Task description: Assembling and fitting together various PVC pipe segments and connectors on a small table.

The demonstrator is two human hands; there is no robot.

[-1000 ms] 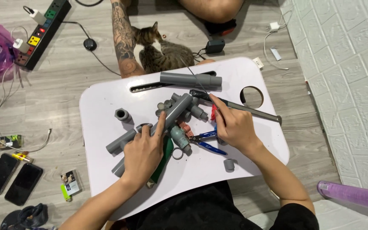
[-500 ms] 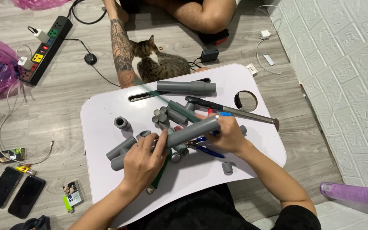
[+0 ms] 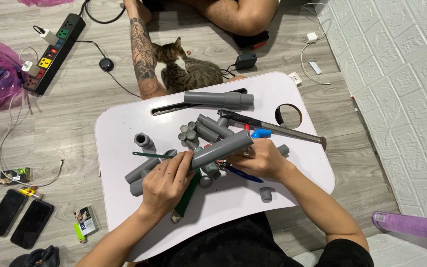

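Table [image 3: 124, 128]: a white lap table with rounded corners is standing on a grey plank floor, carrying the pipe pieces and tools.
Cat [image 3: 186, 69]: a tabby cat is lying on the floor just beyond the table's far edge, touching another person's tattooed forearm [image 3: 142, 54].
Long pipe [image 3: 218, 98]: a grey pipe is lying along the far edge, apart from both hands.
Hammer [image 3: 273, 127]: a black-handled hammer is lying slantwise toward the table's right edge, beside the round cup hole [image 3: 289, 115].
Held pipe [image 3: 221, 149]: a grey pipe is sitting tilted over the table's middle, above a heap of short pipes, with one hand at each end.
Left hand [image 3: 166, 180]: it is clenching the held pipe's near end, fingers wrapped around it.
Right hand [image 3: 260, 159]: it is gripping the held pipe's far end, with blue-handled pliers [image 3: 240, 173] lying just beneath it.
Green strap [image 3: 186, 195]: it is lying under the left hand, running toward the near edge.
Coupling [image 3: 143, 140]: a short grey fitting is standing alone toward the left edge.
Small cap [image 3: 266, 194]: a grey fitting is lying near the right forearm.
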